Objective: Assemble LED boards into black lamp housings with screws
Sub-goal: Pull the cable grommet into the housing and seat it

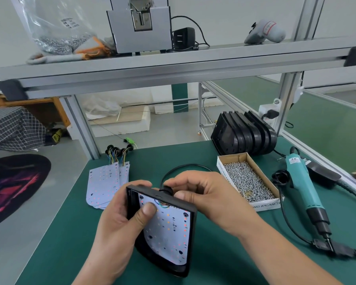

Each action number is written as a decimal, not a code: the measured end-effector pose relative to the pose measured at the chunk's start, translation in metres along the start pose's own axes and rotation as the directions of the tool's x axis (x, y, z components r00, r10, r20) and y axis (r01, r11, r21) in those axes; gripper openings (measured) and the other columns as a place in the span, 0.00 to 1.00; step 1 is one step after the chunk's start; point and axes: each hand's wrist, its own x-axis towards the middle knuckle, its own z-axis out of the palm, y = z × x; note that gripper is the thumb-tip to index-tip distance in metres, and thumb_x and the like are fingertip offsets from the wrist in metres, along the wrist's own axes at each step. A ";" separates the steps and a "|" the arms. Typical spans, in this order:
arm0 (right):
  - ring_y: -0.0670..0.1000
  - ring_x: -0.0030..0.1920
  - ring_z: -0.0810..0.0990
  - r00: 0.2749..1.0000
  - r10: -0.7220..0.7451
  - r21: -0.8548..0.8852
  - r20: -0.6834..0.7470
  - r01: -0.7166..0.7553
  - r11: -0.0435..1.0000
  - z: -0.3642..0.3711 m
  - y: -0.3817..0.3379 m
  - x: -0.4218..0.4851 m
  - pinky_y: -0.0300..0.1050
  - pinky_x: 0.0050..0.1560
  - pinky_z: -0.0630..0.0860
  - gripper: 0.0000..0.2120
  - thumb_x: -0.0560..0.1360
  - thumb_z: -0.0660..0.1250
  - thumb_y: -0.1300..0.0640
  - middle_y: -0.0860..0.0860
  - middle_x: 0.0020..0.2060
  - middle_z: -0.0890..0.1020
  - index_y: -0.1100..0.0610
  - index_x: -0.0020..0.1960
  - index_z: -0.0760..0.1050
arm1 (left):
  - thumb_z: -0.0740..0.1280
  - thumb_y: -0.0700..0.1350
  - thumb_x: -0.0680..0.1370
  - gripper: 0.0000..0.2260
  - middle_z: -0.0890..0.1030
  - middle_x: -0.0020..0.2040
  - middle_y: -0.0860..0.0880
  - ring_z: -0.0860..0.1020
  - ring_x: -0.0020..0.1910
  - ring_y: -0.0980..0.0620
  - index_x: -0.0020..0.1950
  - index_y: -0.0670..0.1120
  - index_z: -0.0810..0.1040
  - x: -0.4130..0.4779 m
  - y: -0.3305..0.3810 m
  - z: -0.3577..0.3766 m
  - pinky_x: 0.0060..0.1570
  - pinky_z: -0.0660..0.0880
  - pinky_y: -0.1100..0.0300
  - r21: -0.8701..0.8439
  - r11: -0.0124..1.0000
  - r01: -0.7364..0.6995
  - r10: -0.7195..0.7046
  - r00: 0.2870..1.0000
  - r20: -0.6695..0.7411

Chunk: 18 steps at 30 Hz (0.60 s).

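My left hand (119, 221) grips the black lamp housing (191, 239) by its left side, with the thumb pressed on the LED board (167, 229) seated inside it. My right hand (206, 194) pinches the black cable fitting (164, 191) at the housing's far edge. The box of screws (249, 179) lies just right of that hand, and the spare boards (103, 184) lie just beyond my left.

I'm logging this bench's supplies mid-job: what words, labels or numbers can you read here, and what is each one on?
"ING BALANCER": front wall of the cardboard box of screws, first letters unclear.
"PRING BALA": the same box's left wall, ends unclear.
Label on the teal electric screwdriver: too small to read.
Printed lines on the plastic bag on the shelf: blurred.
Red-marked sticker on the grey tool on the shelf: unreadable.
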 end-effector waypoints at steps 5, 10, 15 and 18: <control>0.45 0.52 0.86 1.000 -0.006 -0.012 -0.015 0.006 1.000 0.001 -0.001 0.001 0.36 0.53 0.78 0.11 0.78 0.72 0.60 0.49 0.50 0.89 0.46 0.54 0.87 | 0.79 0.53 0.71 0.20 0.87 0.57 0.45 0.85 0.57 0.50 0.62 0.53 0.83 0.000 0.000 0.000 0.56 0.79 0.64 -0.017 1.000 0.011 -0.011 1.000 0.010; 0.42 0.48 0.86 0.999 -0.032 -0.050 -0.029 0.031 0.998 0.003 0.000 0.001 0.34 0.50 0.78 0.14 0.77 0.73 0.59 0.46 0.47 0.89 0.40 0.53 0.87 | 0.81 0.52 0.71 0.18 0.88 0.55 0.47 0.85 0.54 0.52 0.60 0.54 0.84 0.000 0.001 0.000 0.55 0.79 0.65 -0.022 1.000 0.010 -0.010 1.000 -0.002; 0.44 0.46 0.85 0.997 -0.067 -0.043 -0.037 0.066 0.997 0.004 0.003 0.001 0.36 0.48 0.79 0.11 0.76 0.74 0.57 0.47 0.46 0.89 0.41 0.52 0.87 | 0.77 0.49 0.69 0.17 0.88 0.55 0.45 0.86 0.54 0.51 0.58 0.53 0.84 -0.001 0.005 0.003 0.53 0.80 0.64 -0.093 0.996 0.011 -0.010 1.000 0.014; 0.44 0.46 0.85 0.997 -0.075 -0.048 -0.036 0.074 0.996 0.004 0.003 0.000 0.37 0.48 0.79 0.11 0.76 0.74 0.58 0.48 0.45 0.89 0.43 0.52 0.88 | 0.77 0.49 0.70 0.17 0.87 0.55 0.44 0.86 0.54 0.51 0.58 0.52 0.84 -0.002 0.007 0.005 0.53 0.80 0.64 -0.107 0.994 0.005 -0.003 1.000 0.019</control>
